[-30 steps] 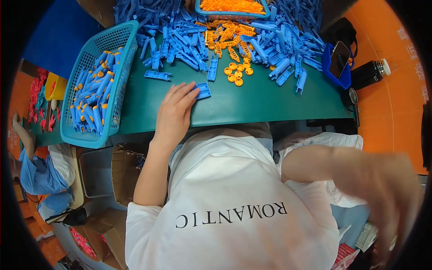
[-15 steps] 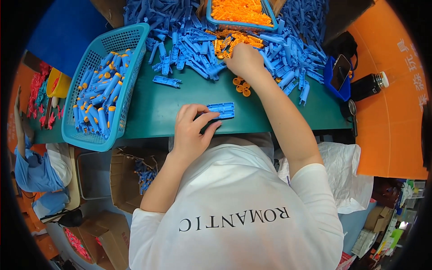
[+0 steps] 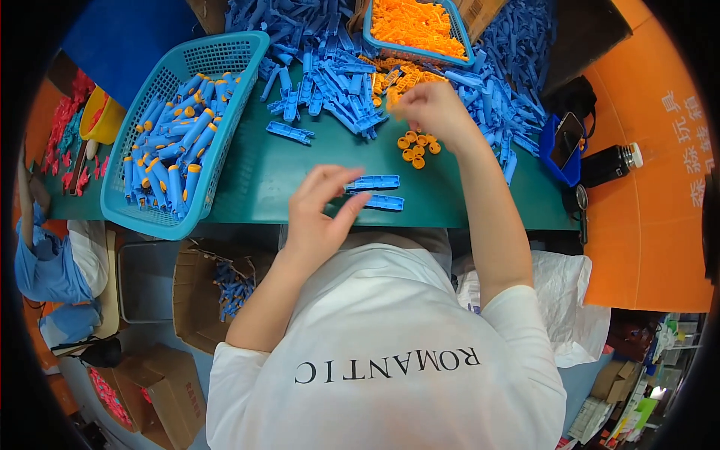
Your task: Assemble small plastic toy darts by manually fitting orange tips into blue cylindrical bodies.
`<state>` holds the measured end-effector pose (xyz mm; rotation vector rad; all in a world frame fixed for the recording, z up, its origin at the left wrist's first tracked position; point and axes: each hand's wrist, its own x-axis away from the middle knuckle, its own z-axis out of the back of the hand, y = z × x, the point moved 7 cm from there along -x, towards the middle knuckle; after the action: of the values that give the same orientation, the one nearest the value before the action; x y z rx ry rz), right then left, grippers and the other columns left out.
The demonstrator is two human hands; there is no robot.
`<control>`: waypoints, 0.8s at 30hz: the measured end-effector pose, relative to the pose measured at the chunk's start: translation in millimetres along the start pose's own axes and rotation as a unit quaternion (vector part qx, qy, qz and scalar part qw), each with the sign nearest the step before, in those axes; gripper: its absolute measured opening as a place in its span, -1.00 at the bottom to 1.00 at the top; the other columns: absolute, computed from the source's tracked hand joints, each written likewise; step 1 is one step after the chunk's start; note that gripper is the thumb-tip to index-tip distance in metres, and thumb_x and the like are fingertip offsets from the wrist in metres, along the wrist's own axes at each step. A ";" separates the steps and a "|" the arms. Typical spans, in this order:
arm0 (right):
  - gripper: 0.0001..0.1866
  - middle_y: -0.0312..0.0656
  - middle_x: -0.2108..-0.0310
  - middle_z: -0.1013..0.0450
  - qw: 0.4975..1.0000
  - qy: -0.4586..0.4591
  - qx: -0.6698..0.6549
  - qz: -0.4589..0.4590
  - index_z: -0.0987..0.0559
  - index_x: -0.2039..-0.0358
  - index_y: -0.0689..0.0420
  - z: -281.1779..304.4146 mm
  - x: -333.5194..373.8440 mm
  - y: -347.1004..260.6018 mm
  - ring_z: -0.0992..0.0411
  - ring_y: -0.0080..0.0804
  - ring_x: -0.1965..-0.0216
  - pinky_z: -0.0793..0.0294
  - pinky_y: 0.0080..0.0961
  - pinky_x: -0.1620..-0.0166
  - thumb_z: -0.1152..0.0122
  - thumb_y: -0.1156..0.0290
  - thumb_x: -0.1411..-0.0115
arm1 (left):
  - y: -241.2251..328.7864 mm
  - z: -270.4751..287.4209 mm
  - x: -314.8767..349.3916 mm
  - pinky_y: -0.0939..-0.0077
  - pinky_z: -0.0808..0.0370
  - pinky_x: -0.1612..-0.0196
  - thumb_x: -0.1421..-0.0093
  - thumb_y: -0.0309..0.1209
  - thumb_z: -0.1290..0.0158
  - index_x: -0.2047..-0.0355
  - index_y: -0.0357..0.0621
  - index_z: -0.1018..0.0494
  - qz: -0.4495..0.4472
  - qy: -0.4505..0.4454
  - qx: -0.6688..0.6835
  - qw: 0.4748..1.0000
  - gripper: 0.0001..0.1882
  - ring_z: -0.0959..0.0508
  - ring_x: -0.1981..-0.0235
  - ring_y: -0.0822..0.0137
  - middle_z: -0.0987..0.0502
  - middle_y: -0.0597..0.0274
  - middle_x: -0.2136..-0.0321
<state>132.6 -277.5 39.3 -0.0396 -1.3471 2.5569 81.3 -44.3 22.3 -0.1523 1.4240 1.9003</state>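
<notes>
My left hand [image 3: 319,201] hovers over the left ends of two long blue plastic half-shells, thumb and fingers apart. The far half-shell [image 3: 379,181] and the near half-shell [image 3: 385,202] lie parallel, hollow sides up, with a narrow gap between them. At the front of the orange pile, my right hand [image 3: 435,111] is closed in a pinch, its fingertips somewhat blurred. An orange plastic part [image 3: 394,97] shows at those fingertips. Several small round orange caps [image 3: 418,144] lie on the green table [image 3: 315,154] just below this hand.
A teal basket [image 3: 259,56] of orange-ended blue tubes stands at left. Loose blue shells [image 3: 337,90] and orange pieces [image 3: 409,77] heap up behind, below another basket [image 3: 465,56] of orange parts. At right are a blue tray [image 3: 551,154] with a phone and a black bottle [image 3: 606,165].
The two half-shells, earlier side by side under my left fingers, now lie apart, and those fingers have lifted and spread. My right hand has drawn slightly back; more orange caps show below it.
</notes>
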 end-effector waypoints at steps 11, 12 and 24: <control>-0.84 -0.20 0.39 -0.61 0.971 0.043 -0.037 0.232 -0.67 0.30 0.25 -46.5 132.5 -38.5 -0.55 -0.47 0.38 -0.52 -0.54 0.32 -0.44 0.56 -0.07 | -16.4 -1.5 -0.9 0.64 -0.58 0.21 -0.22 -0.56 -0.25 0.18 -0.36 -0.64 0.206 0.028 0.273 0.939 -0.83 -0.63 0.29 0.48 -0.63 0.19 0.31; -0.82 -0.15 0.34 -0.62 0.945 0.117 -0.015 0.304 -0.67 0.29 0.24 -44.1 143.0 -43.5 -0.59 -0.38 0.33 -0.56 -0.49 0.26 -0.44 0.59 -0.05 | -20.2 -2.0 2.2 0.65 -0.58 0.21 -0.22 -0.55 -0.25 0.21 -0.37 -0.63 0.225 0.051 0.296 0.927 -0.85 -0.64 0.29 0.48 -0.64 0.20 0.30; -0.83 -0.06 0.28 -0.64 0.927 0.163 0.036 0.335 -0.68 0.32 0.25 -51.9 151.6 -25.9 -0.62 -0.18 0.29 -0.61 -0.41 0.21 -0.39 0.66 -0.03 | -6.0 4.0 10.2 0.50 -0.57 0.19 -0.07 -0.50 -0.37 0.26 -0.22 -0.64 0.090 0.048 0.082 0.991 -0.79 -0.63 0.26 0.34 -0.61 0.20 0.28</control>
<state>-1.6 -186.3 44.8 -1.0310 -1.2525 2.9260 79.0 -35.3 14.1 -0.0375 1.7012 1.9293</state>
